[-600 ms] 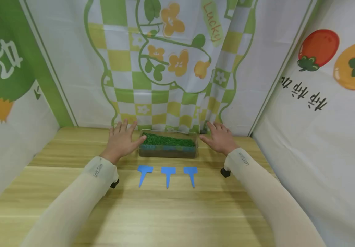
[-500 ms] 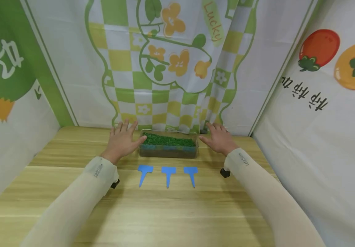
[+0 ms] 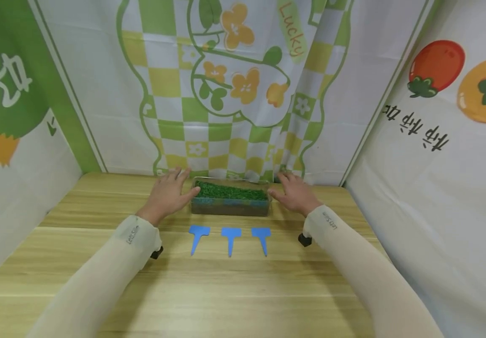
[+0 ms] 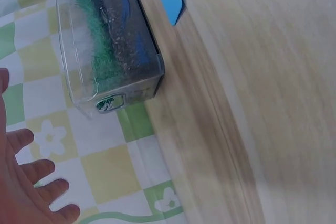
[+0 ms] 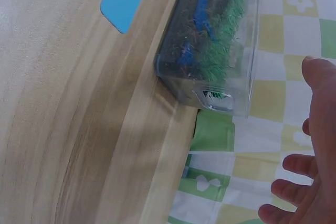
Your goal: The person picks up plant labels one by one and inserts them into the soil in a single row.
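A clear plastic box (image 3: 230, 208) with green artificial grass (image 3: 230, 191) inside stands near the back of the table. My left hand (image 3: 166, 195) is at its left end and my right hand (image 3: 295, 193) at its right end, both with fingers spread and holding nothing. In each wrist view a gap shows between the fingers and the box (image 4: 118, 90). In front of the box lie three blue T-shaped plant labels: a left label (image 3: 198, 237), a middle label (image 3: 231, 239) and a right label (image 3: 262, 238), stems toward me.
The wooden table (image 3: 226, 300) extends toward me from the box. Right behind the box hangs a green-checked curtain (image 3: 209, 131). A printed cloth wall (image 3: 429, 197) closes off the right side, and another, the green-and-white left wall (image 3: 11, 202), the left.
My right hand has shifted slightly left, its thumb now closer to the box's right end. The fingers of my left hand have dipped a little. Box and labels stay where they were.
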Demonstrator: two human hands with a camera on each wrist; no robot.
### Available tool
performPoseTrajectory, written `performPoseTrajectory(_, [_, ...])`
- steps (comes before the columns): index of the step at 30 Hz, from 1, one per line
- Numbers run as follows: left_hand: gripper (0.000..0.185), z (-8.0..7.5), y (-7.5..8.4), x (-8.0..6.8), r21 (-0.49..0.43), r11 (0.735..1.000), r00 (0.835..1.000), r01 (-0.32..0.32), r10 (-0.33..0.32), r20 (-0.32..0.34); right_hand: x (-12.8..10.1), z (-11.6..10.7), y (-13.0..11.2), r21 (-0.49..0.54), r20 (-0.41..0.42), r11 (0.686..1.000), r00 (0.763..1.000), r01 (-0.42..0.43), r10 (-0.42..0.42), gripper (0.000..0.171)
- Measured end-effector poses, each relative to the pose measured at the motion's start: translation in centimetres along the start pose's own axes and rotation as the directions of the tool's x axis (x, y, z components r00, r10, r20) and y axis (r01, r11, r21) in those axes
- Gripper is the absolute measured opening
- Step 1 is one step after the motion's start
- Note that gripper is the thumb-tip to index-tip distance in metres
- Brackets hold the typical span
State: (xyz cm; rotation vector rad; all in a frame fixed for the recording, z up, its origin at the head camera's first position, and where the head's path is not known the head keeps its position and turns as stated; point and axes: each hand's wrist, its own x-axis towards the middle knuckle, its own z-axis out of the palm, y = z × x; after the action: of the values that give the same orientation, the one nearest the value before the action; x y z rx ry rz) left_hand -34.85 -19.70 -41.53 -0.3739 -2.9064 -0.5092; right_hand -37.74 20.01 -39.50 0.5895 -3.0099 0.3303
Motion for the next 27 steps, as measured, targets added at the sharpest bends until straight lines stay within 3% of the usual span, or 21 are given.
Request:
performPoseTrajectory(8, [0.076, 0.5, -0.2, -0.1, -0.107, 0.994, 0.999, -0.013, 0.017, 0.034, 0.2, 1.0, -0.6, 0.019, 0.037, 0.999, 0.999, 0.029, -0.029, 0.076])
performPoseTrajectory(14, [0.066, 1.3, -0.3, -0.2, -0.204, 0.979, 0.993, -0.010, 0.034, 0.114, 0.2, 1.9, -1.0, 0.031, 0.085, 0.998, 0.995, 0.050, -0.052, 0.071])
performPoseTrajectory(19, [0.047, 1.8, -0.3, -0.5, -0.183, 0.983, 0.985, -0.031, 0.061, 0.161, 0.3, 2.8, -1.0, 0.021, 0.098, 0.996, 0.991, 0.090, -0.092, 0.068])
performPoseTrajectory(27, [0.036, 2.1, -0.1, -0.5, -0.126, 0.992, 0.992, -0.030, 0.045, 0.119, 0.6, 3.7, -0.7, -0.024, 0.072, 0.990, 0.988, 0.142, -0.140, 0.053])
